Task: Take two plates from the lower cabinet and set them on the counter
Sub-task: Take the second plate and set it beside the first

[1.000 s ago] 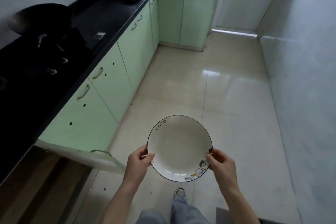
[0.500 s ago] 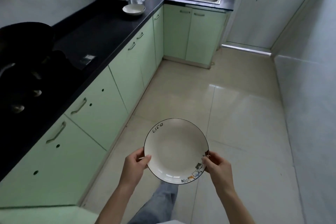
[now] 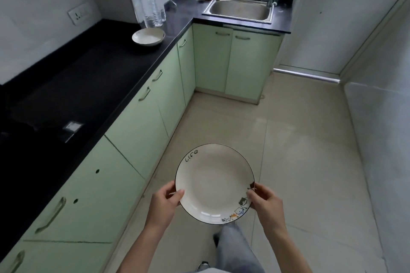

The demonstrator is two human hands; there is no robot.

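The plate point(image 3: 214, 184), white with a thin dark rim, the word "life" on its far-left edge and small cartoon figures on its near-right edge, is held level over the floor point(image 3: 299, 162), out in the aisle and well apart from the tabletop point(image 3: 93, 86). The left hand point(image 3: 165, 204) grips its left rim with the thumb on top and the other fingers underneath; the right hand point(image 3: 265, 203) does the same on the right rim, so both sets of fingers are closed on the plate.

A second ago an open cabinet door stood out at the near left, and the far corner of the kitchen sat high and small in view. Now that door is out of sight, the row of green lower cabinets point(image 3: 142, 131) runs past on the left with every visible door shut, and the sink point(image 3: 240, 10) and window fill the top of the view. The plate sits in much the same place between the hands as before. I read this as the person having turned away from the cabinet and stepping along the aisle, carrying the plate toward the far end.

A second plate point(image 3: 148, 36) already rests on the black tabletop at the far left, just in front of two clear bottles point(image 3: 153, 9). So the first half of the task looks done, and this one is probably bound for the bare tabletop beside it.
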